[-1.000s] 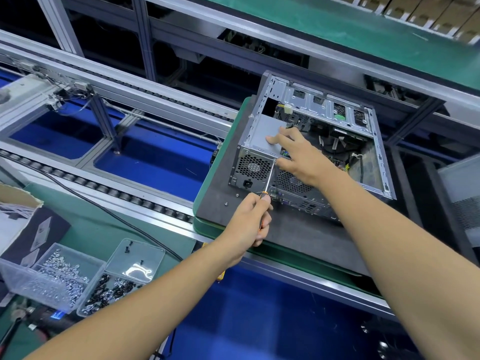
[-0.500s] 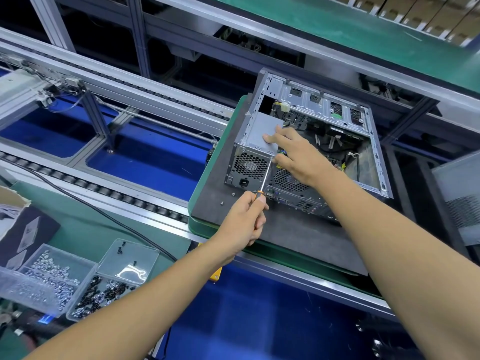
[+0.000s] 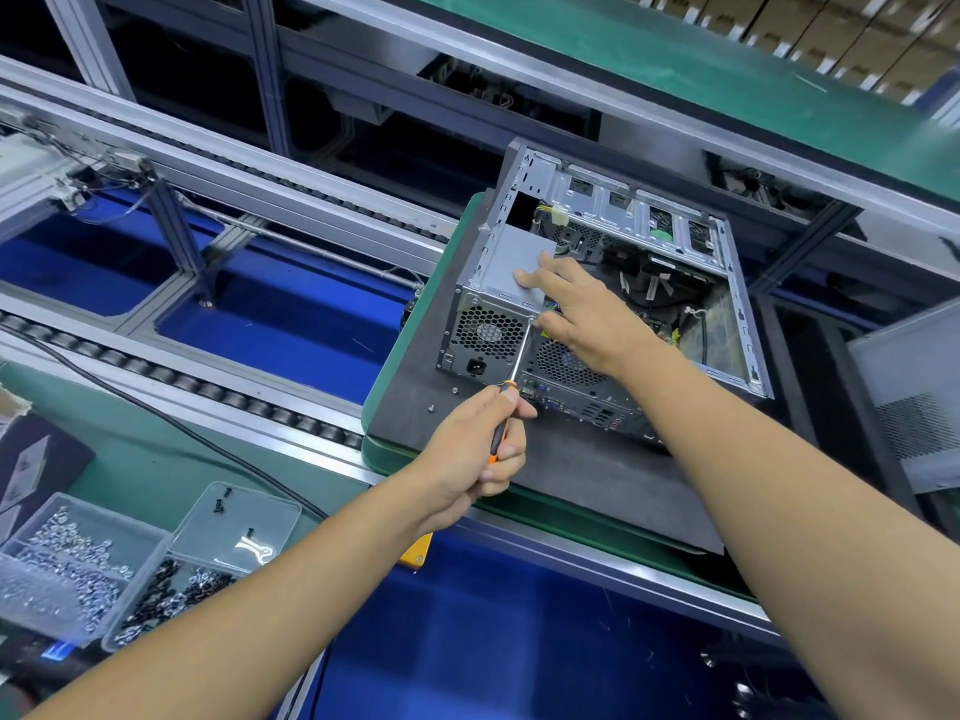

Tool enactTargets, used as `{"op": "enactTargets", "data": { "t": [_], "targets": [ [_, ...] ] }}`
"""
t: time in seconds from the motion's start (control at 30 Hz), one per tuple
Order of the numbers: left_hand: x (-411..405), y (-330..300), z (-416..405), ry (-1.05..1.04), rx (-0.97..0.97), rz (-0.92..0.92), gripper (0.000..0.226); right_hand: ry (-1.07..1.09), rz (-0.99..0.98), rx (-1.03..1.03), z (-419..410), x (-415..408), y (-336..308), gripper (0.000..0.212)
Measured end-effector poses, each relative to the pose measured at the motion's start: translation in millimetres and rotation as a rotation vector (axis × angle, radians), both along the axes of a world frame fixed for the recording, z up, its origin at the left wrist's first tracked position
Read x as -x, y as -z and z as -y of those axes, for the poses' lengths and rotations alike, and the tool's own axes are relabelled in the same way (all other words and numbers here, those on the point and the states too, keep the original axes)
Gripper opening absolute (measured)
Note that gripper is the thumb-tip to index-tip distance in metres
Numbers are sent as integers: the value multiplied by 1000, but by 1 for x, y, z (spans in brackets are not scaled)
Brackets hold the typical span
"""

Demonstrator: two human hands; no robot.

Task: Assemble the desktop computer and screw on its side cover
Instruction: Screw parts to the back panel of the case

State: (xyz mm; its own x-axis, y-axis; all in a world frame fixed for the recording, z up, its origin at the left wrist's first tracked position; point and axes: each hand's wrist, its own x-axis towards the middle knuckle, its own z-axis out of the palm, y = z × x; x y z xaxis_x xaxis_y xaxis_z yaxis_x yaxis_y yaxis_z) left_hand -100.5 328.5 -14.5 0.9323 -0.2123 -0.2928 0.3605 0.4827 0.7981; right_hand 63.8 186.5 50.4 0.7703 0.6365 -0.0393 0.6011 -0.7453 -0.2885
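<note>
The left hand is clenched around the orange-and-black handle of a screwdriver, its thin shaft angling up to a point at the upper edge of the rear panel, beside the power supply. The right hand lies released, fingers straight, pressing flat on top of that grey power supply box to steady it inside the case. The case lies on its side with the open face up, on a dark mat over a green pallet, centre-right of the frame; no side cover is on it yet. The sheet-metal case looks stiff and fairly heavy, with thin stamped edges that may be sharp, so it is probably best held by the frame rails or outer corners, not by the cables and boards inside, which look fragile. The screwdriver is light; its slim shaft could slip off a small screw head, so steady axial pressure seems wise. Two loose screws lie on the mat near the case's lower-left corner. At lower left of the frame, on the table, sits a clear tray of silver and black screws. Compared with the earlier frames, both hands keep the same hold and places; the view has merely drifted slightly, and the screwdriver stays on the same spot.
</note>
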Motion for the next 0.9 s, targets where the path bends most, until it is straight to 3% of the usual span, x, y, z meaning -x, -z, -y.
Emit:
{"op": "enactTargets", "data": {
  "t": [0.3, 0.67, 0.9],
  "targets": [
    [-1, -8, -7, 93, 265, -158, 45, -33, 55, 18, 1, -3, 2, 50],
    [-11, -25, -18, 40, -204, -155, 47, -39, 58, -10, 2, -4, 4, 49],
    [-11, -31, -7, -12, -148, -189, 46, -7, 21, 4, 1, 0, 1, 58]
  ]
}}
